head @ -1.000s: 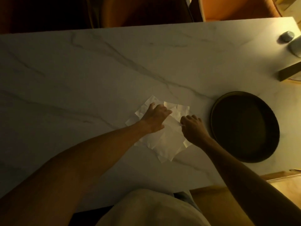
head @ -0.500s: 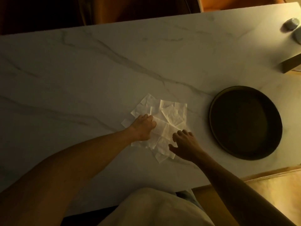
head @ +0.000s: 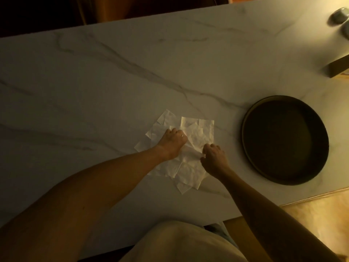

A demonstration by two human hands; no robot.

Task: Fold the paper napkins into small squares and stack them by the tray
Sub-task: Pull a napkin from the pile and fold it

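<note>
Several white paper napkins [head: 188,171] lie in a loose, overlapping pile on the marble table [head: 94,91], left of a round dark tray [head: 249,118]. My left hand [head: 172,142] rests on the pile's middle with its fingers curled, pressing the paper. My right hand [head: 213,157] sits at the pile's right side and pinches the edge of a top napkin between thumb and fingers. The tray holds nothing that I can see. Light is dim, so the napkin folds are hard to make out.
A dark block [head: 336,68] and a small grey round object [head: 340,15] sit at the table's far right. The table's near edge runs just above my lap [head: 179,242]. A wooden floor [head: 317,214] shows at lower right.
My right hand slid from the pile's lower edge up to its right side and closed on a napkin edge. My left hand stayed pressed on the pile, fingers curled tighter.
</note>
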